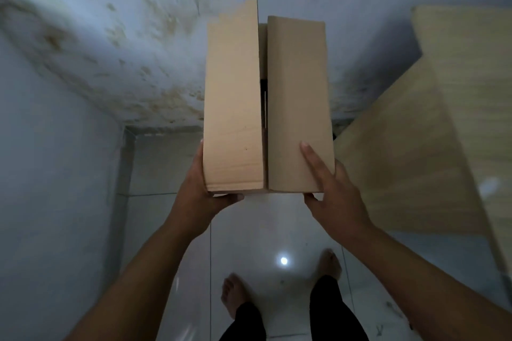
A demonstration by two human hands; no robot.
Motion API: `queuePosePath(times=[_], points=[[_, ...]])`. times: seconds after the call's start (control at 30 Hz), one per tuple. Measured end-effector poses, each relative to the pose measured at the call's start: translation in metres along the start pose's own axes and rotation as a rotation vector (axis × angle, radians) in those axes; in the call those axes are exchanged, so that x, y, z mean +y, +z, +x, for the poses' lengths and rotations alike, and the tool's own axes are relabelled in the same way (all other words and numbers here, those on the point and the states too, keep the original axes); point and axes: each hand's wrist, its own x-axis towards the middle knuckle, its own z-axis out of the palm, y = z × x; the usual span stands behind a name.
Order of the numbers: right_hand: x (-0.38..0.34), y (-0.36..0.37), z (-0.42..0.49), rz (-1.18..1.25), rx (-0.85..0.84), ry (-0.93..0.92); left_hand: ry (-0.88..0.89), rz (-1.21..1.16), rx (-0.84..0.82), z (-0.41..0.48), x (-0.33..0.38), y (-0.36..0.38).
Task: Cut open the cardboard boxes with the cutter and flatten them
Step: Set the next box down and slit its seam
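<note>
You have the box up in the air in front of you, held between both hands, well above the floor. Its long side runs away from you and its two top flaps face the camera.

Your left hand grasps the near left corner. The thumb curls under the near edge and the fingers go round the left side, where only a fingertip shows past the cardboard. Your right hand grasps the near right corner: one finger lies straight along the top of the right flap, and the thumb presses against the near edge below it. Both hands are closed on the box.

The left flap stands a little higher than the right one, and its far edge is jagged. A narrow gap runs between the two flaps – dark in the middle, with a strip of inner cardboard showing at the far end.

Behind the box rises a pale wall with brown stains. To your right stands a light wooden unit, close beside the box, though you cannot tell if they touch. The floor is glossy tile with a bright spot of light between your bare feet – the left foot nearer, the right foot further forward.
</note>
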Motion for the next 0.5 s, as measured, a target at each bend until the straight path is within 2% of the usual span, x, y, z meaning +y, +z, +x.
queuePosePath(times=[0.27,0.5], points=[[-0.016,-0.133,-0.071,-0.076,0.150,-0.027,0.138,0.070,0.025,-0.050,0.118,0.034],[0.072,-0.243,-0.139,-0.099,0.219,0.012,0.244,0.061,-0.017,-0.078,0.210,0.159]])
